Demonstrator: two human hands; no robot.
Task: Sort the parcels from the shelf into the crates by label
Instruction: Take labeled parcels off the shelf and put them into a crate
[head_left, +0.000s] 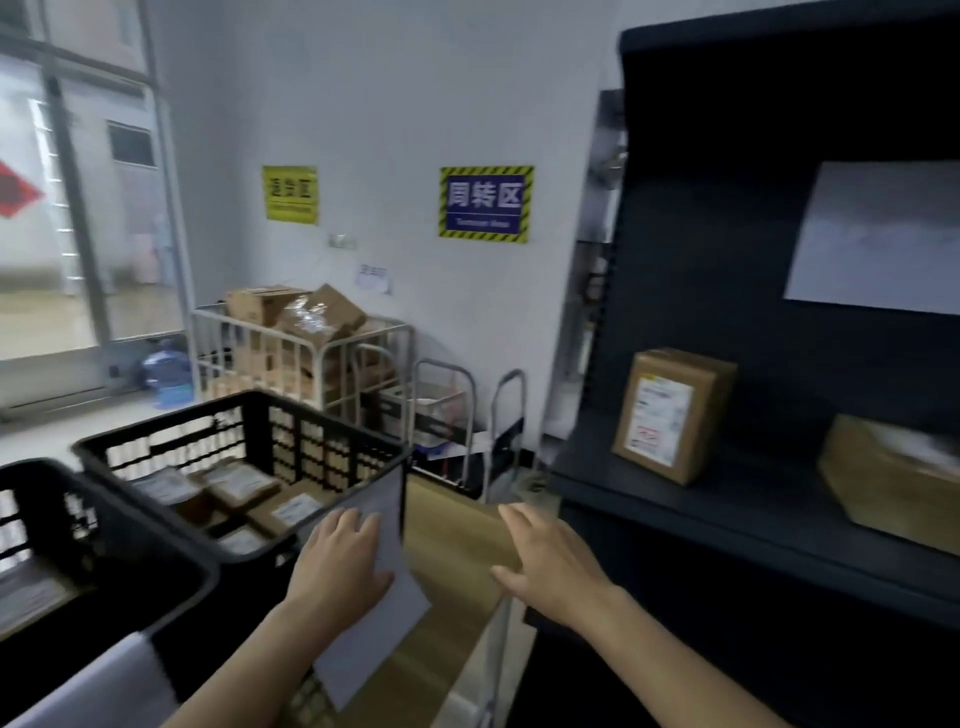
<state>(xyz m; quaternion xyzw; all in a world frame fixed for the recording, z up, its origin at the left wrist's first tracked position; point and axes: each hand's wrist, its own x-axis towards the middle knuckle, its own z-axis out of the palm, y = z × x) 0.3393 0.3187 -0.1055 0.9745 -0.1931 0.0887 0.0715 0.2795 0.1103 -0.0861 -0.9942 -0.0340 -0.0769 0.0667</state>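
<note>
White wall, hazard-striped sign

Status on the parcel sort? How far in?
Done: several labelled parcels already lie in the black crate. In hand: nothing gripped; left hand lies flat on a white sheet by the crate, right hand is open and empty. Left: at least a labelled brown box and another brown parcel on the shelf.

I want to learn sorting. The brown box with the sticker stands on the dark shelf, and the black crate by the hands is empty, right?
Not quite: the head view shows the black crate holds several labelled parcels, so it is not empty. The brown box with the sticker does stand on the dark shelf.
</note>
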